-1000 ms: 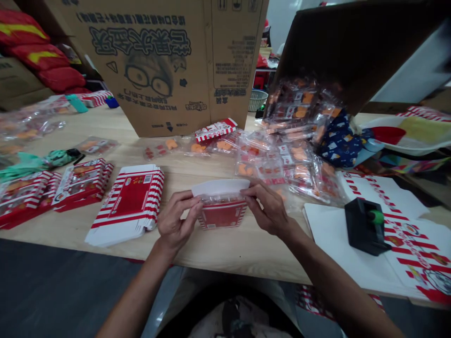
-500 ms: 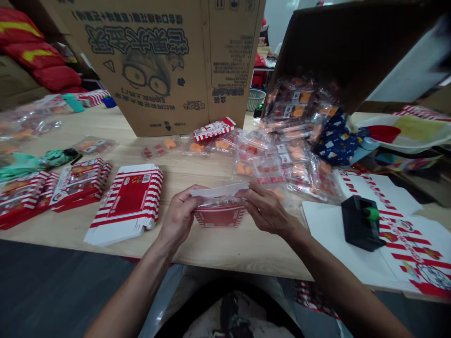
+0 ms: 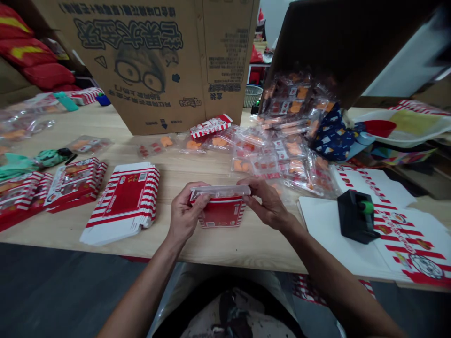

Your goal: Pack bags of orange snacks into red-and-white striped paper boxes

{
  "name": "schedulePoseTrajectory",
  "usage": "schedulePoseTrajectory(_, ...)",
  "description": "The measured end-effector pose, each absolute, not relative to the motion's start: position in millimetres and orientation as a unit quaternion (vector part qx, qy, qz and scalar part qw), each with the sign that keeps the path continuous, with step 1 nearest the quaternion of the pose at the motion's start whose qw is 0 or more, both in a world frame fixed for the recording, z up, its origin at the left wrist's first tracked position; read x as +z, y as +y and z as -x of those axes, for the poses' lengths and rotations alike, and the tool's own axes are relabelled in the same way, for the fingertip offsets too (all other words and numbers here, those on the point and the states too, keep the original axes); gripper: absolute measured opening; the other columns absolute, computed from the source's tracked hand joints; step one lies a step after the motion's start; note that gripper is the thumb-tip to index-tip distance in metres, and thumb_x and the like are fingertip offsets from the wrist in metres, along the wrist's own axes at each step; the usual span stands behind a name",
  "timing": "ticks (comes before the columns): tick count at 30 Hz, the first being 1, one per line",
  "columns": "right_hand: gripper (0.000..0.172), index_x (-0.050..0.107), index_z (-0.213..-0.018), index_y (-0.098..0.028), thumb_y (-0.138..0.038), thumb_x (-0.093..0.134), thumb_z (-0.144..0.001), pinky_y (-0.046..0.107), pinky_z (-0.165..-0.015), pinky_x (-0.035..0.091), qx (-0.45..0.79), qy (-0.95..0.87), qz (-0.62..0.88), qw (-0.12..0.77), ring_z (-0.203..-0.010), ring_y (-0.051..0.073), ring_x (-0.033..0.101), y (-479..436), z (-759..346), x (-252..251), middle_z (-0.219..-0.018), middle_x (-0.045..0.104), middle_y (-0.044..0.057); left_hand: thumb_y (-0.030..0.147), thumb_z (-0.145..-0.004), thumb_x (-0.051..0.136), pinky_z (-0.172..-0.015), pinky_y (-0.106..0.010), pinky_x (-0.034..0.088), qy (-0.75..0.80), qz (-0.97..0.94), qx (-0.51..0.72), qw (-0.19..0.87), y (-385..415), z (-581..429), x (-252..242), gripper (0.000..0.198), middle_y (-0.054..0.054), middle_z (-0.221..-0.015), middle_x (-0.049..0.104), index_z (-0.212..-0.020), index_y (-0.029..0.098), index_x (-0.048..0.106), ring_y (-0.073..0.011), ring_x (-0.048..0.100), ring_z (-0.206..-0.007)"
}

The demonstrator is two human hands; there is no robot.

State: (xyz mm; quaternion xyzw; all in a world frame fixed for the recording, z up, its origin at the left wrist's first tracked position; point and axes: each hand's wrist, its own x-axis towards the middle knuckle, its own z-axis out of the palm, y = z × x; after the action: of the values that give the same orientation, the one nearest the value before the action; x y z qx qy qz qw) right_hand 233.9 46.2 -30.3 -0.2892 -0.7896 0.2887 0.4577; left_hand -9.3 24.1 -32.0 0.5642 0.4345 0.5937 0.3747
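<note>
Head view: left hand (image 3: 185,206) and right hand (image 3: 266,204) grip opposite ends of a red-and-white striped paperboard box (image 3: 221,213), lower centre on the pale wooden table (image 3: 225,251). Both are clamped around its white top flap (image 3: 220,190), now folded lower than a moment ago, nearly shut. Flat striped box blanks (image 3: 121,202) lie just left; clear packets of orange pieces (image 3: 282,162) lie upper right.
</note>
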Motion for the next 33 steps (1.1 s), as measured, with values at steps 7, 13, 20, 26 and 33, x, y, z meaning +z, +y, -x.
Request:
schedulePoseTrajectory(7, 0.044, 0.044, -0.137, -0.029, -0.012, 0.052, -0.097, 0.031, -0.074, 0.057, 0.197, -0.724, 0.299, 0.589, -0.095, 0.018, 0.066, 38.5, -215.2, -49.4, -0.12, 0.062, 0.009, 0.028, -0.093, 0.068, -0.074, -0.023, 0.047, 0.365, -0.508, 0.736, 0.259, 16.8, -8.2, -47.8, 0.026, 0.002, -0.085, 0.057, -0.115, 0.027, 0.055, -0.0114, 0.057, -0.076)
schedulePoseTrajectory(13, 0.03, 0.059, -0.119, -0.024, -0.007, 0.049, -0.096, 0.039, -0.089, 0.053, 0.111, -0.795, 0.282, 0.525, -0.11, 0.023, 0.063, 39.0, -225.9, -32.6, -0.115, 0.064, 0.01, 0.029, -0.098, 0.059, -0.084, -0.027, 0.048, 0.416, -0.556, 0.7, 0.165, 16.7, -9.7, -51.4, 0.014, -0.003, -0.092, 0.066, -0.098, 0.021, 0.07, -0.0157, 0.061, -0.091)
schedulePoseTrajectory(20, 0.039, 0.05, -0.137, -0.032, -0.02, 0.051, -0.1, 0.031, -0.075, 0.052, 0.335, -0.718, 0.311, 0.525, -0.086, 0.017, 0.06, 40.5, -222.4, -22.3, -0.106, 0.061, 0.004, 0.03, -0.088, 0.073, -0.063, -0.025, 0.043, 0.368, -0.502, 0.694, 0.362, 17.3, -1.3, -31.4, 0.042, 0.0, -0.086, 0.059, -0.128, 0.031, 0.062, -0.0136, 0.053, -0.071)
schedulePoseTrajectory(26, 0.033, 0.071, -0.12, -0.033, -0.014, 0.052, -0.099, 0.035, -0.089, 0.051, 0.252, -0.795, 0.272, 0.48, -0.104, 0.02, 0.064, 41.1, -230.2, -8.3, -0.111, 0.066, 0.004, 0.025, -0.095, 0.06, -0.092, -0.036, 0.046, 0.316, -0.598, 0.628, 0.384, 18.4, 11.5, -26.0, 0.016, -0.008, -0.108, 0.065, -0.096, 0.025, 0.076, -0.0229, 0.06, -0.105)
schedulePoseTrajectory(33, 0.056, 0.045, -0.15, -0.026, -0.016, 0.053, -0.096, 0.049, -0.094, 0.056, 0.075, -0.914, 0.183, 0.354, -0.127, 0.029, 0.058, 40.1, -255.2, -11.7, -0.145, 0.054, 0.017, 0.05, -0.09, 0.061, -0.106, -0.048, 0.041, 0.275, -0.632, 0.621, 0.373, 10.4, 10.6, -35.3, 0.031, -0.013, -0.128, 0.066, -0.101, 0.023, 0.072, -0.0311, 0.057, -0.123)
